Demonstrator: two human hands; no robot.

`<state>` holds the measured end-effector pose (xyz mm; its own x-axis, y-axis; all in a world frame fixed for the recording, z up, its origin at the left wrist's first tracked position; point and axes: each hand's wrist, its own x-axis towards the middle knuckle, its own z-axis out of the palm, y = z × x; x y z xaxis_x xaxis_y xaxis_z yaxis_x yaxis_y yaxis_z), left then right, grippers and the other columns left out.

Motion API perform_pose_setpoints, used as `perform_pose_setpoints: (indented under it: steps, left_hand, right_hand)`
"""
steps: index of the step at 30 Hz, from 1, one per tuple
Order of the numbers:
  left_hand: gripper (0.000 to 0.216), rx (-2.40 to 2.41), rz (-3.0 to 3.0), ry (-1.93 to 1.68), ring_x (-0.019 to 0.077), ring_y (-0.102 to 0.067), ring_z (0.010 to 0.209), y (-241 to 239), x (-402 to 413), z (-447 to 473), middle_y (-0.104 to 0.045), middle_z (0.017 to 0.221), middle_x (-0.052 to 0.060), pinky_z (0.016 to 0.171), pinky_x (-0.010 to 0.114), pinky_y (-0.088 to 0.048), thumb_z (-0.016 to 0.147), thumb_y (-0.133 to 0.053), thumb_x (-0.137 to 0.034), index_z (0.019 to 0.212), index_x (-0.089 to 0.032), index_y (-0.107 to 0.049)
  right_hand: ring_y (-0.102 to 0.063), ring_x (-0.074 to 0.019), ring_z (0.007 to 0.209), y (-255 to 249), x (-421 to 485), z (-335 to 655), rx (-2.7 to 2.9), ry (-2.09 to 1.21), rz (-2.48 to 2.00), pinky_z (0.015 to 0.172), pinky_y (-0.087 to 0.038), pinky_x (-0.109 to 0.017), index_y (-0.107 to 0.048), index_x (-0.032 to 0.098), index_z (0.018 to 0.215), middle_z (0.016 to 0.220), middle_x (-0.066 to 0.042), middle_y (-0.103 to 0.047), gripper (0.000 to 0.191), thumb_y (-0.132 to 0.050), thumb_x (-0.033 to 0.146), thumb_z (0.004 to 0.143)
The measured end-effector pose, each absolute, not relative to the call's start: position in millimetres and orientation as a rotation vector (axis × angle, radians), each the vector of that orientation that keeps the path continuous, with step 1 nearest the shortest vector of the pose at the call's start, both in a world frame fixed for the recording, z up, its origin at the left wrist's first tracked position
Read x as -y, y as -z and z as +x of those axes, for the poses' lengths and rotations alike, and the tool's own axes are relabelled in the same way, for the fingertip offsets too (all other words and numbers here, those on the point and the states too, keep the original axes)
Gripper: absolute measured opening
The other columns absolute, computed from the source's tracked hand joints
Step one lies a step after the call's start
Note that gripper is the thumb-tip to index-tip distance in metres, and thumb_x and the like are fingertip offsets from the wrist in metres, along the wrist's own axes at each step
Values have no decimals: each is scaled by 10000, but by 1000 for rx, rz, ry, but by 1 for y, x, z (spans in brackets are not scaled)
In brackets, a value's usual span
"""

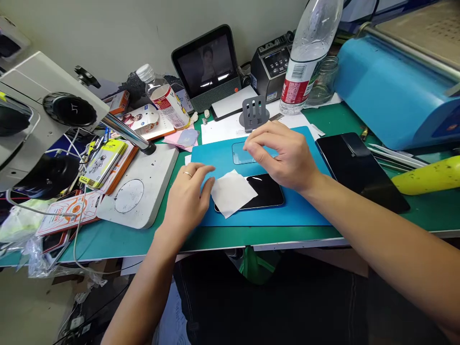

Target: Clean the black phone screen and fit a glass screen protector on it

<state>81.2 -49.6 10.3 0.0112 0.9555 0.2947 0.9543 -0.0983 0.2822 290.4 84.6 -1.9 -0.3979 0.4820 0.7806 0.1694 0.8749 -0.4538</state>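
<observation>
A black phone [264, 191] lies screen up on a blue mat [302, 211], with a white wipe [232, 192] over its left end. My left hand [189, 191], a ring on one finger, rests at the phone's left end, fingers curled against the wipe's edge. My right hand [283, 155] hovers above the phone, its fingertips pinched on the edge of a clear screen protector [242, 154] that lies on the mat just behind the phone.
A microscope [32, 115] with its white base [140, 191] stands at left among boxes and cards. Behind the mat: a small display [208, 67], a grey stand [254, 112], two water bottles [305, 57], a black tablet [359, 167], a blue machine [395, 86].
</observation>
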Motion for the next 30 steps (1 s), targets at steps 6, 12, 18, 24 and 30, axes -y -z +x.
perform_pose_setpoints:
  steps: [6,12,18,24,30]
  left_hand:
    - [787,-1839,2512,-251,395,-309,1630,11,75,122,-325,1730,265,1300,574,-359,1110,-340,-608,1631,-19,-314]
    - [862,-1852,2459,-140,348,-156,1673,21,95,113,-201,1773,239,1329,589,-298,1097,-273,-665,1695,-56,-155]
    - [1064,-1882,2447,-168,394,-183,1658,18,84,145,-218,1752,272,1335,561,-286,1019,-261,-816,1653,38,-273]
    - [1147,-1782,2556,-253,364,-229,1657,18,66,195,-303,1729,268,1367,466,-213,972,-261,-874,1628,64,-335]
    - [1023,-1779,2505,-220,330,-190,1671,19,88,155,-231,1764,209,1353,483,-265,1031,-186,-797,1655,2,-318]
  right_hand:
    - [-711,-219,865,2,-85,290,1985,-345,-462,819,-575,-414,-737,229,838,898,-54,-775,235,-602,266,1027]
    - [-709,-212,860,2,-85,289,1974,-361,-479,812,-569,-408,-731,241,826,888,-41,-771,252,-593,277,1033]
    - [-712,-206,878,2,-84,289,1973,-395,-459,828,-558,-403,-749,231,844,905,-57,-779,329,-537,328,1077]
    - [-725,-223,912,4,-87,290,1934,-473,-463,852,-551,-430,-773,257,862,923,-62,-785,371,-505,367,1093]
    - [-727,-226,917,6,-87,290,1908,-540,-436,876,-541,-454,-776,281,863,911,-57,-781,476,-427,491,1110]
